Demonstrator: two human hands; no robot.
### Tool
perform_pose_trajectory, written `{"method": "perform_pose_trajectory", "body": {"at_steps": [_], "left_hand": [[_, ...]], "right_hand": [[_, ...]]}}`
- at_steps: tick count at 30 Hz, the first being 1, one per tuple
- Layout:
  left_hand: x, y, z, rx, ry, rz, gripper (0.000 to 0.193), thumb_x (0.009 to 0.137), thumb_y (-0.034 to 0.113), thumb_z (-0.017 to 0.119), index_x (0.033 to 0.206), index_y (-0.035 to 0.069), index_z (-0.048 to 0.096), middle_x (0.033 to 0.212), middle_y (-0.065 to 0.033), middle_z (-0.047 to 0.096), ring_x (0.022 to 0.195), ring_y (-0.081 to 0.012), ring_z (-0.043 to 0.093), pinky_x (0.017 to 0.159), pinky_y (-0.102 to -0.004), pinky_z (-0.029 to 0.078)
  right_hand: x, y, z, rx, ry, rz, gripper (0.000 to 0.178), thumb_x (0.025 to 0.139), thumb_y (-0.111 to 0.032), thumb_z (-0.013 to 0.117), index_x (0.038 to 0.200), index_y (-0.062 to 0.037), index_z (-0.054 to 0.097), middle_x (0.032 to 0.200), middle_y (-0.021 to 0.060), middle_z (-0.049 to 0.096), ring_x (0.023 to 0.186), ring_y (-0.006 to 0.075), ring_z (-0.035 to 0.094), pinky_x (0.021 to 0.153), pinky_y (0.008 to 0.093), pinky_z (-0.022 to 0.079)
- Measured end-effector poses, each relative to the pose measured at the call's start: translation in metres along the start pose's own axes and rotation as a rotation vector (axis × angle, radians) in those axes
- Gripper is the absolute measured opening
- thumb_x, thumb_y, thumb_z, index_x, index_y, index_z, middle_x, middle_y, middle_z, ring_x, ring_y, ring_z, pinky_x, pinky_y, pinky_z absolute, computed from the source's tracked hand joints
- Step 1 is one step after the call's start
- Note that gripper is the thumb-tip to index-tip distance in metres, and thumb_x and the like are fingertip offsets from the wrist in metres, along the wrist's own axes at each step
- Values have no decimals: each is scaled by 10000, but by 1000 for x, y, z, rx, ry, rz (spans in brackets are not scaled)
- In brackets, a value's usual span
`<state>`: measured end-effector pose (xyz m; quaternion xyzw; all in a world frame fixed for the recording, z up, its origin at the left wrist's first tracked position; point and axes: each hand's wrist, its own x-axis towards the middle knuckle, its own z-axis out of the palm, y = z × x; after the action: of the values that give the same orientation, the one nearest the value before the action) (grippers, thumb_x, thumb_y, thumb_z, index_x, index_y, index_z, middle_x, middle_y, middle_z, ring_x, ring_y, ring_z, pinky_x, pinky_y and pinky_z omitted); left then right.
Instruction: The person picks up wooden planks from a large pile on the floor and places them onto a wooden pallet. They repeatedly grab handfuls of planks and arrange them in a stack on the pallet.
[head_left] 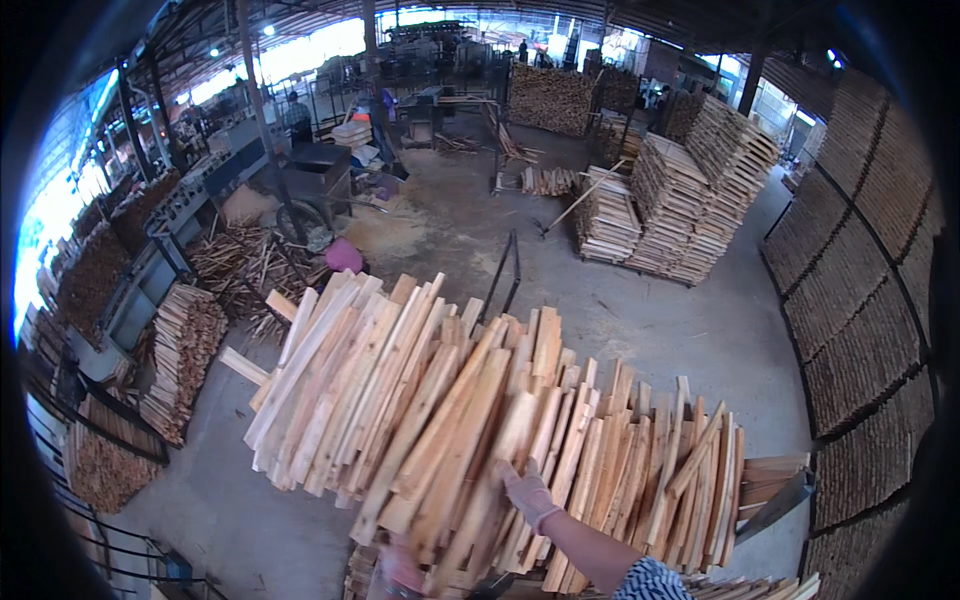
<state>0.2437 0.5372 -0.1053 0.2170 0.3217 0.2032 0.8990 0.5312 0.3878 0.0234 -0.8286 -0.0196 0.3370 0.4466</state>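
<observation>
A long, heaped row of pale wooden slats (330, 390) lies across the middle in front of me, most of them pointing away from me. My right hand (530, 495), in a thin pale glove, is closed round the edge of a wooden slat (512, 432) that lies on top of the others. Low at the near edge of the heap is my left hand (402, 570), in a reddish covering. It is smeared by motion beside the slats' near ends, and its fingers cannot be made out.
Black metal bars (510, 270) rise behind the heap. Farther off, stacked wood (665, 200) stands on the floor. Tall racks of slats (850, 300) line the right side. Scrap wood (240, 260) and a cut-wood stack (185, 350) are at left. A person (297, 118) stands far back.
</observation>
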Motion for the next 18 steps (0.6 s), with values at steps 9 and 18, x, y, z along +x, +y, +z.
{"method": "perform_pose_trajectory", "body": {"at_steps": [9, 18], "left_hand": [[-53, 41, 171, 671, -68, -43, 336, 976, 193, 609, 1284, 62, 580, 1184, -143, 648, 1064, -236, 641, 915, -340, 533], [50, 15, 154, 1456, 52, 212, 699, 990, 441, 534, 1528, 65, 296, 1563, -231, 296, 1406, -397, 343, 1123, -419, 342]], "right_hand": [[-10, 41, -60, 786, -285, 180, 769, 961, -595, 521, 1545, -179, 240, 1451, 133, 477, 1243, 285, 534, 974, 485, 485], [22, 46, 44, -306, 93, -68, 1068, 851, -631, 639, 1569, -41, 112, 1541, 359, 148, 1378, 501, 348, 1094, 401, 394]]}}
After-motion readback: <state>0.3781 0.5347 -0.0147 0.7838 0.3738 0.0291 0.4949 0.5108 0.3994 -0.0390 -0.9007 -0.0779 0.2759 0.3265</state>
